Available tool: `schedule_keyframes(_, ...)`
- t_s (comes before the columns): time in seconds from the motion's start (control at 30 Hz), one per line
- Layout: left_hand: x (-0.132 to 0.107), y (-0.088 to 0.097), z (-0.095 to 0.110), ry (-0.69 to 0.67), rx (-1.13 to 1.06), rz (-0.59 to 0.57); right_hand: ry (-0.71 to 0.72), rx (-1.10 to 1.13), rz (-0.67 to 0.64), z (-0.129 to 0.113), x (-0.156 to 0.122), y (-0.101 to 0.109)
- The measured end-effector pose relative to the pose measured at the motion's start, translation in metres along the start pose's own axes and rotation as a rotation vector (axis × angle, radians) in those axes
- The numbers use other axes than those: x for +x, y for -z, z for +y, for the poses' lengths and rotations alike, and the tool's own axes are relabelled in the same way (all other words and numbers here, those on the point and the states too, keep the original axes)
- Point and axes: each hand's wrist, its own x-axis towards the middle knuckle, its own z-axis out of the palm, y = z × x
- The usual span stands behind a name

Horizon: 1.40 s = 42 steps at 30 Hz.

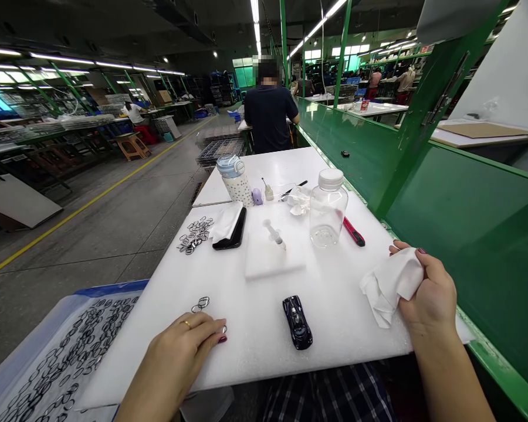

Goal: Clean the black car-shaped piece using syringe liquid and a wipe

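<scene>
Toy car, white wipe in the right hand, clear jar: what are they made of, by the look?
Toy car: high-gloss dark finish with sharp highlights; painted metal or plastic, can't tell which.
White wipe: matte and thin with soft folds; probably tissue paper, maybe cloth.
Clear jar: smooth, shiny, see-through; likely plastic, glass not ruled out.

White tissue (392,282), creased, drooping, small ring (224,329), pinched

This is a factory floor: a long green conveyor (330,132) runs alongside the white table (246,351), strip lights (256,20) line the dark ceiling, a yellow line (114,186) marks the grey floor (158,214), and several people sit working at other stations near stacked trays (220,151).
</scene>
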Motion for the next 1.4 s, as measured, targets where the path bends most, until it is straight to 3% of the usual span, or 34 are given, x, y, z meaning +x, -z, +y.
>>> schedule_keyframes(0.13, 0.004, 0.004, 0.001, 0.007, 0.008, 0.01, -0.007, 0.02, -0.008, 0.002, 0.003, 0.002)
schedule_keyframes(0.27, 0.004, 0.005, 0.012, 0.019, -0.195, 0.151, -0.007, -0.005, -0.023, 0.003, 0.003, 0.003)
schedule_keyframes(0.33, 0.005, 0.001, 0.029, 0.147, -0.415, 0.23, 0.004, -0.047, -0.046, 0.004, 0.002, 0.002)
schedule_keyframes(0.4, 0.009, -0.008, 0.053, 0.358, -0.707, 0.259, 0.041, -0.078, -0.057, 0.004, 0.001, 0.0)
schedule_keyframes(0.5, 0.019, -0.024, 0.095, 0.629, -1.341, 0.279, 0.152, -0.014, 0.019, 0.002, 0.0, -0.001)
schedule_keyframes(0.57, 0.027, -0.032, 0.116, 0.726, -1.686, 0.242, 0.235, 0.061, 0.104, -0.001, 0.0, -0.001)
schedule_keyframes(0.63, 0.032, -0.036, 0.127, 0.772, -1.868, 0.255, 0.268, 0.114, 0.108, -0.005, 0.0, 0.0)
schedule_keyframes(0.8, 0.035, -0.039, 0.131, 0.769, -1.942, 0.338, 0.075, 0.078, -0.226, -0.012, -0.012, -0.004)
schedule_keyframes(1.0, 0.044, -0.046, 0.132, 0.678, -1.989, 0.287, -0.139, -0.103, -0.649, -0.001, -0.05, -0.008)
schedule_keyframes(1.13, 0.042, -0.046, 0.125, 0.608, -2.167, 0.255, -0.154, -0.373, -0.861, 0.0, -0.073, -0.008)
schedule_keyframes(1.23, 0.037, -0.045, 0.121, 0.608, -2.226, 0.221, -0.052, -0.545, -0.929, -0.001, -0.088, -0.015)
schedule_keyframes(1.4, 0.033, -0.046, 0.122, 0.617, -2.249, 0.23, 0.562, -0.736, -0.944, 0.008, -0.11, -0.031)
